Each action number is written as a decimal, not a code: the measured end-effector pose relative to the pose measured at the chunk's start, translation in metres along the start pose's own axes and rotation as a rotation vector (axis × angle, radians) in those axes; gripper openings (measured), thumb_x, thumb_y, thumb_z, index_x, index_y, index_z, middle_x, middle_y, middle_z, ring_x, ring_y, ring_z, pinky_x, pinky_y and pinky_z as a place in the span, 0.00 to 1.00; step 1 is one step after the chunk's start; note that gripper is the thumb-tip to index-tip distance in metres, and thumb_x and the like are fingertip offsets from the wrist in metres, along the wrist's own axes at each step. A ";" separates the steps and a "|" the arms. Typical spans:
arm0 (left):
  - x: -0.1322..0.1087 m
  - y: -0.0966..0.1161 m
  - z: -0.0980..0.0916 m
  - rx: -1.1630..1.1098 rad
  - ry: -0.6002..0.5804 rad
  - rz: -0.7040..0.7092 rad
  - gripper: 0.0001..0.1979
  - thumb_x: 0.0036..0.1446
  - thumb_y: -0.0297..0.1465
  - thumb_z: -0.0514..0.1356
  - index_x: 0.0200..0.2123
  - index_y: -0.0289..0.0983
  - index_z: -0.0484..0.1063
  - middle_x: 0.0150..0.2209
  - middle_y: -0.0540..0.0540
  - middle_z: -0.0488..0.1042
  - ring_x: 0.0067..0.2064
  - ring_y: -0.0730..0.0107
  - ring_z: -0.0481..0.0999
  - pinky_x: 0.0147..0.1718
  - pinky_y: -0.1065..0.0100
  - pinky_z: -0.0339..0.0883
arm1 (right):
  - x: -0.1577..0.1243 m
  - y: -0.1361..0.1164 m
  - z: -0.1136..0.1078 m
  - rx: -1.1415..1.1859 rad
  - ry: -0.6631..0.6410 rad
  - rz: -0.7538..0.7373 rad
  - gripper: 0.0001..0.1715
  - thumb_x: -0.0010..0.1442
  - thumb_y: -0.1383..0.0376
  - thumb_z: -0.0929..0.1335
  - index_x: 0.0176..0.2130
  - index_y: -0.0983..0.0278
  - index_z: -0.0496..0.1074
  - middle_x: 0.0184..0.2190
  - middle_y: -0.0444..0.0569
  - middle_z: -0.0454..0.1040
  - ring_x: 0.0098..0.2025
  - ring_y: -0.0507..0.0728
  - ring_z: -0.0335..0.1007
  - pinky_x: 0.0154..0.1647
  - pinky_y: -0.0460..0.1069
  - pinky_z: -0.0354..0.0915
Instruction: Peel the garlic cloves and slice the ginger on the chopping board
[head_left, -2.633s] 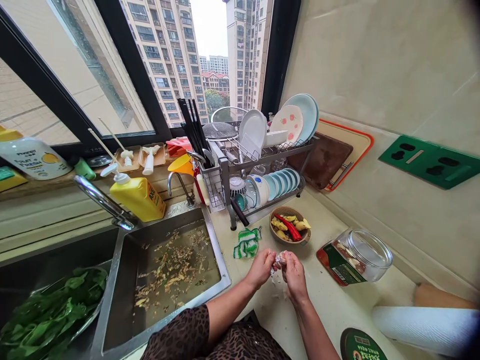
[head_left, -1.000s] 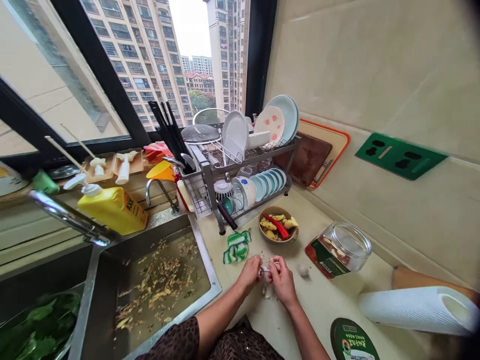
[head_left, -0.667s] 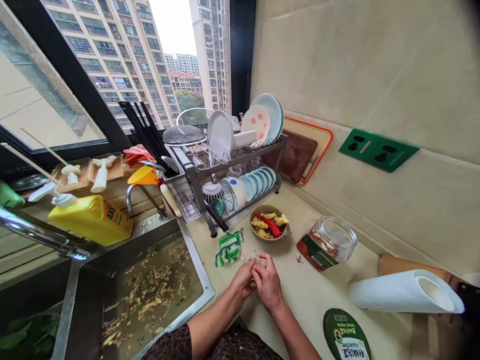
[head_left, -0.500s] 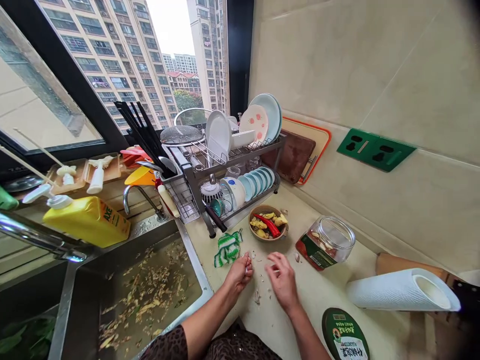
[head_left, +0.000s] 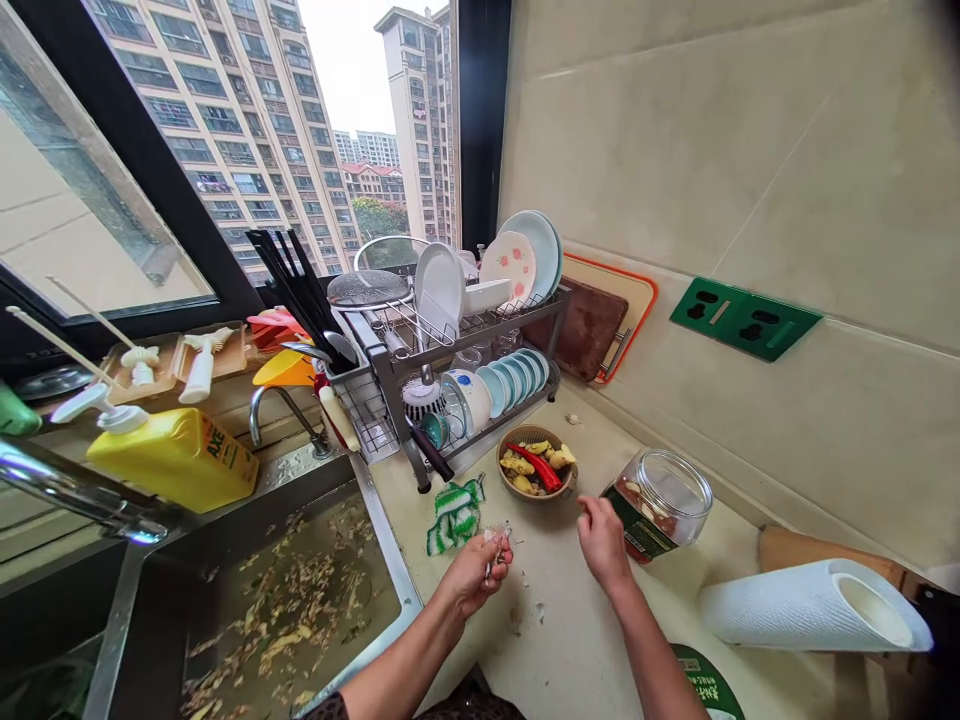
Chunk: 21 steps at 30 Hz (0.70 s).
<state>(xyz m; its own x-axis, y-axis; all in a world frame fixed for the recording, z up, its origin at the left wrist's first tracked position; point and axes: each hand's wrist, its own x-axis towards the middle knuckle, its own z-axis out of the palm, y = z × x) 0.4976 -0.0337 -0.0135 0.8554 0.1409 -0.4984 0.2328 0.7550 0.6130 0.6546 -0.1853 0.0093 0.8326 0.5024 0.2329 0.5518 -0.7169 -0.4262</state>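
Note:
My left hand (head_left: 472, 575) is shut on a small pale garlic clove (head_left: 495, 540) with papery skin, just right of a green-and-white scouring cloth (head_left: 454, 518). My right hand (head_left: 604, 540) reaches across the counter with its fingers together, touching or nearly touching a glass jar (head_left: 660, 505). That jar lies on its side with a green label and reddish-brown contents. Whatever lies under my right fingertips is hidden. Bits of garlic skin (head_left: 525, 610) are scattered on the cream counter (head_left: 540, 660). A woven bowl (head_left: 536, 462) of ginger pieces and a red chili stands above my hands.
A metal dish rack (head_left: 442, 390) holds plates and bowls in the corner. To the left are a steel sink (head_left: 285, 610) with scraps in water, a faucet and a yellow bottle (head_left: 176, 460). A paper towel roll (head_left: 814, 605) lies at right.
My hands have parted. The right hand has moved right, toward the jar, while the left stays near the cloth holding the clove. The camera view has shifted slightly too.

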 end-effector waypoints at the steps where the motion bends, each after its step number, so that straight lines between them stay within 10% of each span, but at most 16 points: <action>1: 0.000 0.000 -0.001 0.010 -0.004 0.010 0.25 0.36 0.44 0.68 0.30 0.35 0.60 0.23 0.55 0.63 0.17 0.87 0.54 0.16 0.78 0.31 | 0.012 -0.005 -0.008 0.025 0.013 -0.013 0.17 0.57 0.69 0.56 0.39 0.65 0.71 0.33 0.51 0.73 0.34 0.56 0.70 0.35 0.48 0.63; 9: 0.010 -0.004 -0.011 0.437 0.265 0.220 0.26 0.48 0.56 0.54 0.20 0.39 0.53 0.16 0.58 0.49 0.17 0.80 0.44 0.18 0.73 0.38 | 0.156 -0.022 -0.024 -0.067 -0.048 0.156 0.17 0.59 0.67 0.60 0.45 0.65 0.70 0.33 0.53 0.76 0.36 0.58 0.71 0.36 0.48 0.61; 14: 0.011 -0.005 -0.023 0.964 0.376 0.468 0.23 0.57 0.43 0.52 0.14 0.39 0.52 0.16 0.53 0.50 0.21 0.73 0.50 0.23 0.69 0.46 | 0.205 0.001 -0.004 -0.220 -0.215 0.308 0.19 0.60 0.65 0.61 0.49 0.65 0.70 0.41 0.60 0.74 0.43 0.62 0.71 0.37 0.51 0.63; 18: 0.023 -0.002 -0.025 1.405 0.319 0.463 0.06 0.55 0.27 0.51 0.32 0.38 0.67 0.30 0.46 0.66 0.29 0.68 0.63 0.28 0.70 0.53 | 0.230 0.017 0.015 -0.325 -0.343 0.365 0.22 0.60 0.61 0.63 0.53 0.63 0.66 0.46 0.63 0.69 0.45 0.64 0.70 0.37 0.53 0.64; 21: 0.037 0.001 -0.024 1.693 0.226 0.465 0.15 0.55 0.22 0.49 0.44 0.39 0.66 0.41 0.43 0.66 0.40 0.64 0.66 0.32 0.70 0.58 | 0.246 0.023 0.029 -0.383 -0.420 0.360 0.24 0.59 0.61 0.64 0.55 0.62 0.63 0.50 0.65 0.64 0.46 0.66 0.69 0.38 0.55 0.65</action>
<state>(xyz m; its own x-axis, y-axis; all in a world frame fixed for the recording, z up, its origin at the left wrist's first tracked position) 0.5186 -0.0122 -0.0459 0.9433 0.3190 -0.0921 0.3158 -0.7762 0.5456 0.8703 -0.0642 0.0314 0.9214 0.2899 -0.2588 0.2856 -0.9568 -0.0550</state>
